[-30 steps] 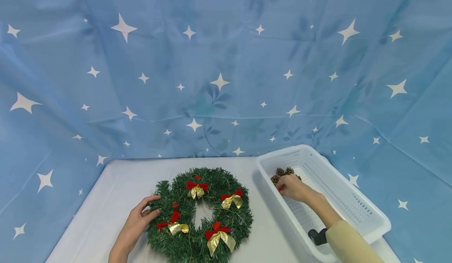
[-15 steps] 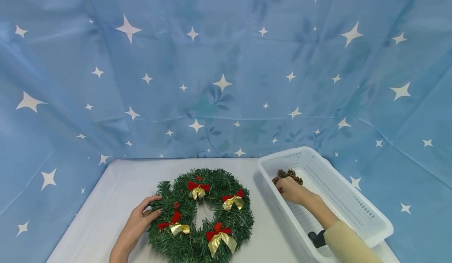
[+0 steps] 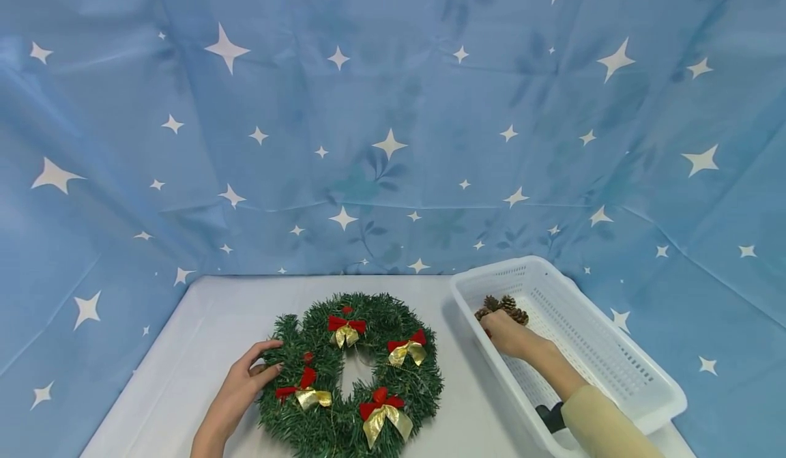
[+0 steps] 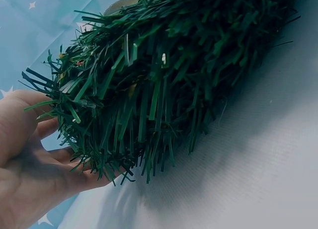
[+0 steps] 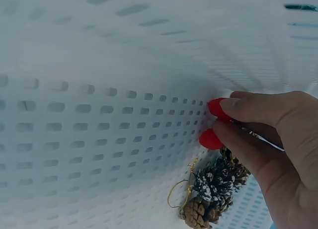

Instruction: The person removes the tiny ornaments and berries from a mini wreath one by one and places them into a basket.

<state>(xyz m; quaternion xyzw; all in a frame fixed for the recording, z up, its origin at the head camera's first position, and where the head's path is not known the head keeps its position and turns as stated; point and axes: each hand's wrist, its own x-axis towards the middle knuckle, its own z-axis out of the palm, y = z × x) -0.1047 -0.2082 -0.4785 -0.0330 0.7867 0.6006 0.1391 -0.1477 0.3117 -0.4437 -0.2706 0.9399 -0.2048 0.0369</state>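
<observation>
A green tinsel wreath (image 3: 405, 383) lies on the white table, decorated with several red-and-gold bows (image 3: 383, 413). At its left edge my left hand (image 3: 236, 390) grips the wreath between thumb and fingers; the left wrist view shows the fingertips partly lost in the green strands (image 4: 144, 90). Inside the white basket, my right hand (image 3: 510, 335) pinches a red bow (image 5: 211, 139) between thumb and forefinger, close to the perforated wall. Most of that bow is hidden by the fingers. Just beyond the hand are several pinecones (image 3: 508, 302), one with a gold string loop (image 5: 175, 194).
The white basket (image 3: 614, 335) stands at the table's right side, its walls rising around my right hand. A black object (image 3: 551, 417) lies in its near end, partly behind the sleeve. A blue starred curtain (image 3: 393, 171) hangs behind the table (image 3: 202, 335).
The head view has shifted slightly. My right hand stays in the basket, and less of the red bow shows past its fingers. The left hand remains on the wreath.
</observation>
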